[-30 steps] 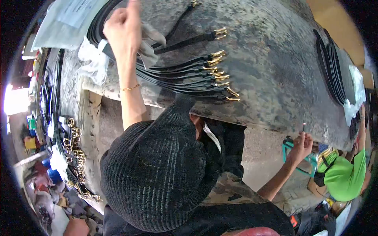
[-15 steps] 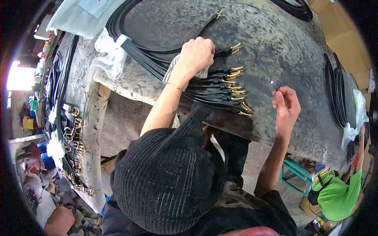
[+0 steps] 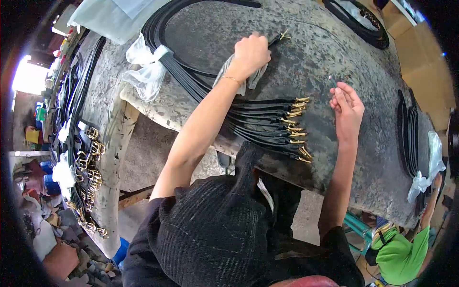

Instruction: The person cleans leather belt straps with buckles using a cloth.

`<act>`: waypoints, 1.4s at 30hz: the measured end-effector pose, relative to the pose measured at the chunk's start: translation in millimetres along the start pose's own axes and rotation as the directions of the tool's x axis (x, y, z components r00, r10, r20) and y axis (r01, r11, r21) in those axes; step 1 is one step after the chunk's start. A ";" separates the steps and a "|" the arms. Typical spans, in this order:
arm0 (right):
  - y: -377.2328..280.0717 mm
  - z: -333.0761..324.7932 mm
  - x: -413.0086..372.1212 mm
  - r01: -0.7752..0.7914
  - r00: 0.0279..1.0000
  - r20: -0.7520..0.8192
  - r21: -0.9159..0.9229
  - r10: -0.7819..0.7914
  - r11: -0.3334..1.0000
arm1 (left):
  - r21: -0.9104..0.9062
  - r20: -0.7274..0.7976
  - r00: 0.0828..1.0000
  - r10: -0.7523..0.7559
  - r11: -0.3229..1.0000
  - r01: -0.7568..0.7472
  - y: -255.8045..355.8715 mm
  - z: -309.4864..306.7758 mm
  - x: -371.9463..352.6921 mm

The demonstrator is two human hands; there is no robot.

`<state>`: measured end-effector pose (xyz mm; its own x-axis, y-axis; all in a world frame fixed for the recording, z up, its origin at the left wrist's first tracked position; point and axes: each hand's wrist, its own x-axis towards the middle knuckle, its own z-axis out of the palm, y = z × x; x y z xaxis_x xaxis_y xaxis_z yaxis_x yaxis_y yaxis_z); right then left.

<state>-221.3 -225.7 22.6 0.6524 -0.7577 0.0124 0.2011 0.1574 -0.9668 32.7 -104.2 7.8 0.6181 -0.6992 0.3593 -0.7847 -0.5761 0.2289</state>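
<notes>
Left hand (image 3: 251, 52) fisted tight around a crumpled grey cloth (image 3: 249, 82), pressing it onto a single black leather strap (image 3: 276, 38) on the mottled grey stone worktop (image 3: 334, 43), just beyond the fan of black gold-buckled straps (image 3: 260, 119). Right hand (image 3: 346, 107) has its fingers pinched narrow on a small thin item (image 3: 331, 80), too small to identify, near the strap ends. The straps are bunched in clear plastic wrap (image 3: 146, 71) at the left.

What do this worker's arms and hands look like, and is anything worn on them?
Both hands are bare, with no gloves: the left hand and the right hand. The forearms are uncovered too. A thin gold-coloured bracelet circles the left wrist. Dark short sleeves cover only the upper arms. No watch or ring can be made out.
</notes>
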 end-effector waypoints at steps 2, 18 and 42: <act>-0.7 3.0 12.7 0.022 1.000 0.022 0.002 -0.022 1.000 | 0.003 0.045 0.998 0.036 0.999 -0.036 1.9 13.4 0.3; 88.1 42.5 115.3 0.029 0.999 0.031 0.083 -0.032 0.996 | -0.373 0.326 0.944 0.046 0.924 0.084 19.6 21.4 -18.2; 90.8 46.0 95.4 0.264 0.964 0.149 -0.459 -0.220 0.848 | -0.634 0.204 0.974 0.102 0.771 0.052 11.8 38.2 -9.2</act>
<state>-107.2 -254.5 -52.3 0.6937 -0.6707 0.2625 0.0080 -0.3573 -0.9340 19.5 -120.7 -27.4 0.5315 -0.8258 0.1883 -0.6027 -0.2126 0.7691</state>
